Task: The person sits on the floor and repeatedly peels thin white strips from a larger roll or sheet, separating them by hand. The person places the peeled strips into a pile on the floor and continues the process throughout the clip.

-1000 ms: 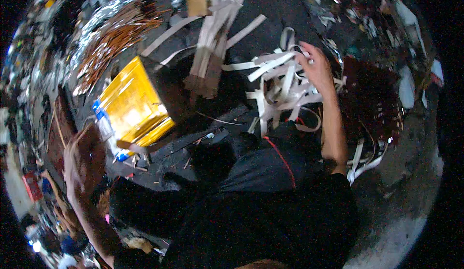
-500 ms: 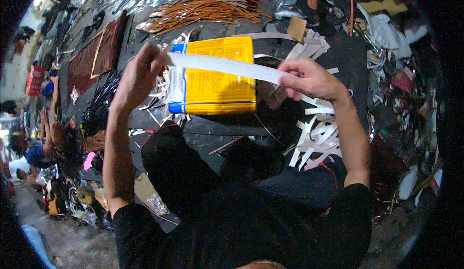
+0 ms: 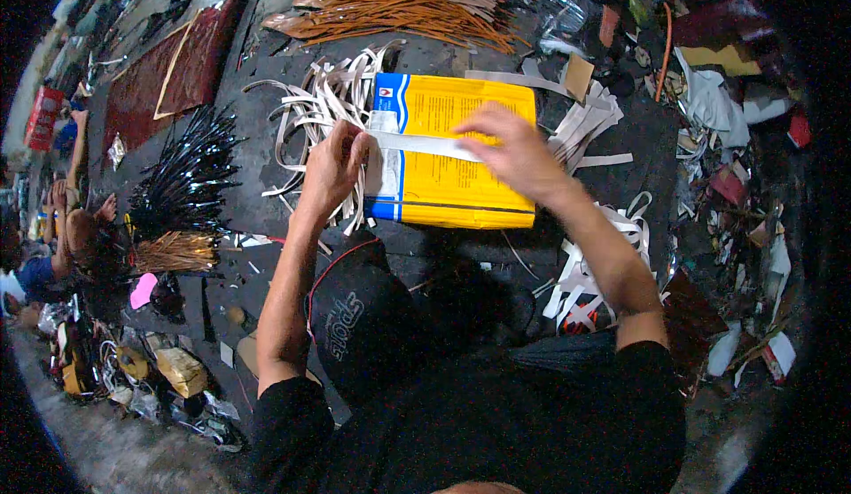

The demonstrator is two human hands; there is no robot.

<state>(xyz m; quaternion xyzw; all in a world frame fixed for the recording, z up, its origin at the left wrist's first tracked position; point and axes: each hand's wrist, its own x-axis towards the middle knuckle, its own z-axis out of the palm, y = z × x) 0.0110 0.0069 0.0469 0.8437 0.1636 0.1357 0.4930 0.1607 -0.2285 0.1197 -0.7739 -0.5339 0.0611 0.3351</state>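
A pale white strip lies across the top of a yellow block-shaped package with a blue and white left end. My left hand is closed, pinching the strip's left end at the package's left edge. Over the strip's right part is my right hand, smeared by motion. Its fingers reach leftward, and whether they grip the strip is unclear; the strip's far end is hidden beneath them. A bunch of curled pale strips spreads out beside the package's left end.
More pale strips lie in a pile right of the package and a tangle near my right forearm. Brown strips lie beyond; shiny dark strips and a dark red sheet are left. Another person's arm shows far left.
Both hands have come down toward the package with the strip, now much flatter against it. The right hand has moved inward along the strip, closer to the left. The whole view has shifted.
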